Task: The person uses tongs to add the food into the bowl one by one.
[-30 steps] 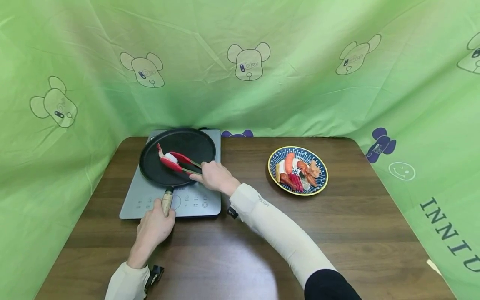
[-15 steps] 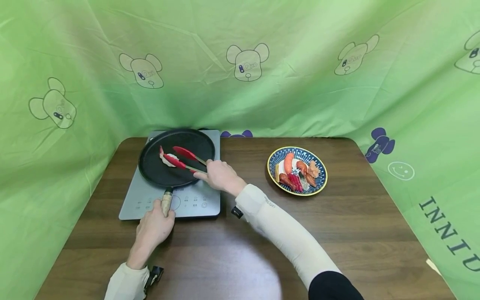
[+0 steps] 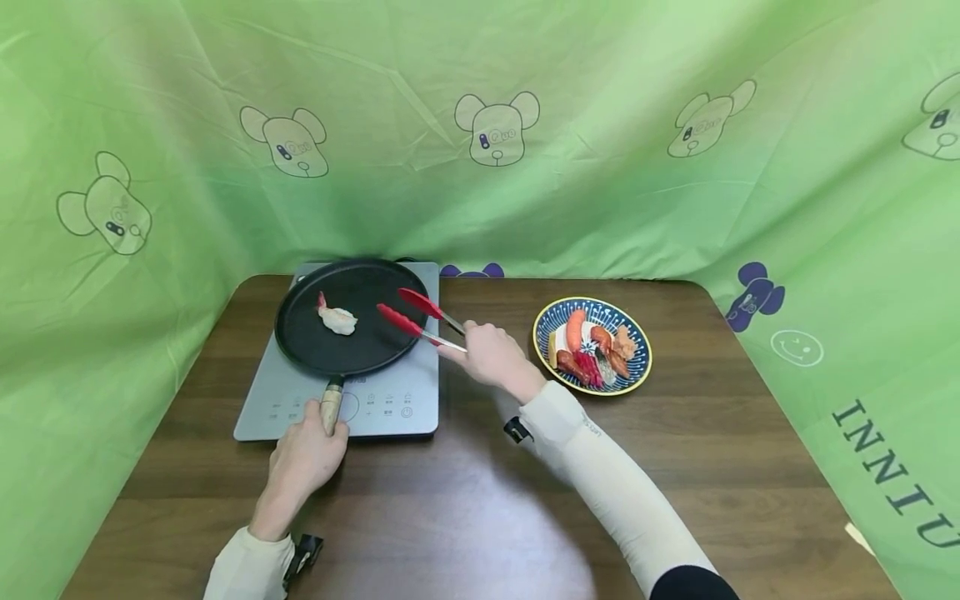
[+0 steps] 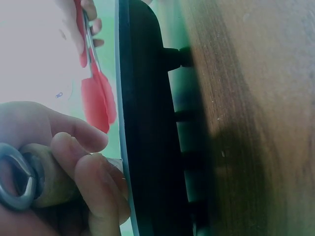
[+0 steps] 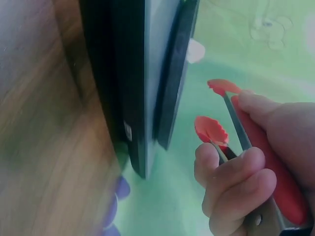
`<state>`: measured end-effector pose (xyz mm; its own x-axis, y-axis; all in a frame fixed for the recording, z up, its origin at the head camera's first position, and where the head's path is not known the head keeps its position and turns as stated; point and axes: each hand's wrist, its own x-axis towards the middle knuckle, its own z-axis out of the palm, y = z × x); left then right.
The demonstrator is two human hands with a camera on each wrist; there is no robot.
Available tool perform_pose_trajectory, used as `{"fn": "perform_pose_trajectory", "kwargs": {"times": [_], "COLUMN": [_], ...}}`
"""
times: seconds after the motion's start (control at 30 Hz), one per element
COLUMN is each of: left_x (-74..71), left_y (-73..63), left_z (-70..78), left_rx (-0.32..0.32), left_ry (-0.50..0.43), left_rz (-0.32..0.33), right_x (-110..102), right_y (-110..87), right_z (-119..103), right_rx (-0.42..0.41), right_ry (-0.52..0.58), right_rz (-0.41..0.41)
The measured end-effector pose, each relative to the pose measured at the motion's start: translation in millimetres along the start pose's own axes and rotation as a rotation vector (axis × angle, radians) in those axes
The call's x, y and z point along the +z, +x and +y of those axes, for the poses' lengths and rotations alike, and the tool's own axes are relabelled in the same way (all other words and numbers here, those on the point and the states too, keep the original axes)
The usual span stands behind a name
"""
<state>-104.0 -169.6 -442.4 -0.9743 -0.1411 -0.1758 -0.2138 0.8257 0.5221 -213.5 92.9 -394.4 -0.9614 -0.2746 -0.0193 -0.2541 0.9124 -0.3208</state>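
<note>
My left hand (image 3: pixel 308 448) grips the wooden handle (image 3: pixel 332 406) of a round black frying pan (image 3: pixel 375 354), which sits on a grey induction cooktop (image 3: pixel 258 408). In the left wrist view, fingers curl round that handle (image 4: pixel 54 179). A shrimp sushi piece (image 3: pixel 337 320) with a red tail lies left of the pan's middle. Over the pan's right edge, my right hand (image 3: pixel 491 357) holds red-tipped tongs (image 3: pixel 401 319), their arms spread with nothing between them. The right wrist view shows the hand (image 5: pixel 241 182) wrapped round the tongs (image 5: pixel 268 162).
A blue patterned plate (image 3: pixel 640 379) with a yellow rim stands to the right, bearing several pieces of sushi and other food. All of it rests on a brown wooden table (image 3: pixel 465 517). Green cloth (image 3: pixel 585 192) with bear-head prints hangs behind and at the sides.
The tongs let go of the shrimp sushi, which stays in the pan. My right hand has drawn them to the right, away from it. The left hand keeps its hold on the handle.
</note>
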Motion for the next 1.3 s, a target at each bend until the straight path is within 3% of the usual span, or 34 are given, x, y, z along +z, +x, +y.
{"fn": "perform_pose_trajectory", "kwargs": {"times": [0.6,0.87,1.07,1.3], "left_x": [0.8,-0.2,-1.3,-0.4], "left_y": [-0.1,-0.1,-1.9,-0.2], "left_z": [0.0,0.2,0.2,0.1], "left_rx": [-0.004,0.002,0.002,0.007], "left_ry": [-0.001,0.004,0.000,-0.003], "left_rz": [0.001,0.003,-0.002,0.003], "right_x": [-21.6,-35.3,-39.1,-44.1], "right_y": [-40.9,-61.3,-70.6,-79.8], "right_z": [76.8,103.8,128.8,149.7], "right_rx": [0.052,0.150,0.180,0.263], "right_ry": [0.067,0.040,0.010,-0.008], "right_rz": [0.084,0.095,0.114,0.069]}}
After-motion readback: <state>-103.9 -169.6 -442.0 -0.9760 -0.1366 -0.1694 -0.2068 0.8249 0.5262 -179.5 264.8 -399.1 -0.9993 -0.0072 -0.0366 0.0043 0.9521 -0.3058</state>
